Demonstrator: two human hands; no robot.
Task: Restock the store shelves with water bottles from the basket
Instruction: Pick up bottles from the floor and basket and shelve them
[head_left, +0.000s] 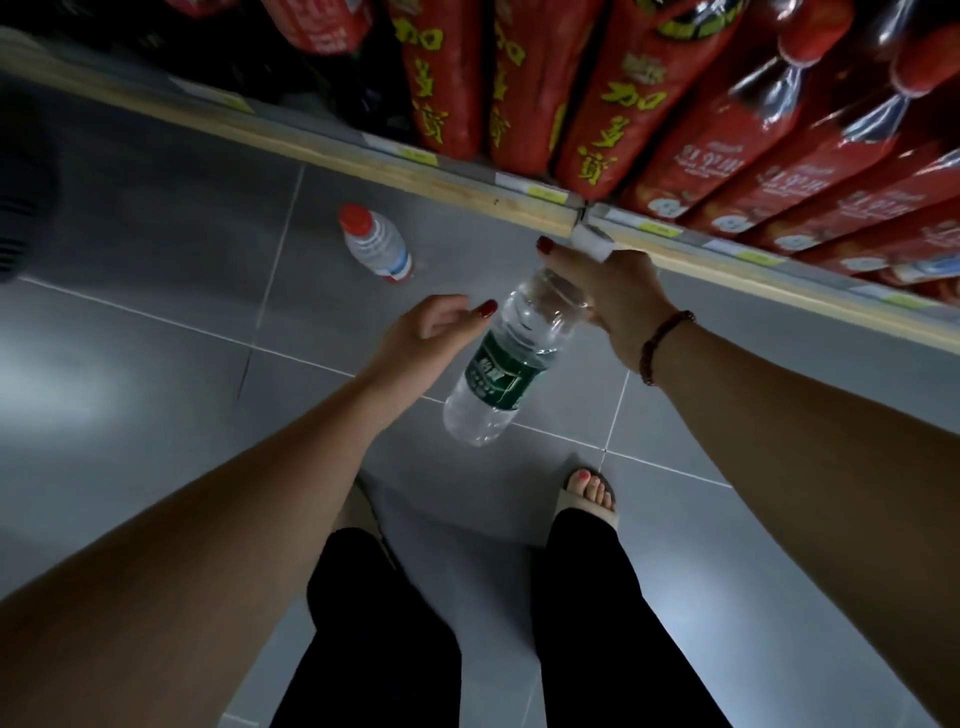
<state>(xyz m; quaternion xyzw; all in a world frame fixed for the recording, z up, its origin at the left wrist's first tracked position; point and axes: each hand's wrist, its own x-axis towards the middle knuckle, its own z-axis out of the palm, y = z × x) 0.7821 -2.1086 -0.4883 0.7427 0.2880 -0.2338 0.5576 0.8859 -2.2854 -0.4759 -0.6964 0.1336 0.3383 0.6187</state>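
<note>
A red-capped water bottle (375, 243) stands upright on the grey tiled floor (156, 322), near the shelf's front edge and apart from both of your hands, with open tile to its left and in front of it. Your left hand (428, 335) hangs over the floor holding nothing, its fingers loosely curled. Its thumb tip is just beside the shoulder of the green-labelled water bottle (501, 371); I cannot tell whether it touches. That bottle hangs tilted in the air, base towards your feet, over a tile joint. Your right hand (610, 304) grips its top from above, fingers wrapped round the neck so the cap is hidden, and a bead bracelet (664, 344) sits on the wrist. This hand is close to the pale front lip of the shelf (457, 189), which runs diagonally from upper left to the right edge. Red-wrapped bottles (691, 150) crowd the shelf up to that lip.
</note>
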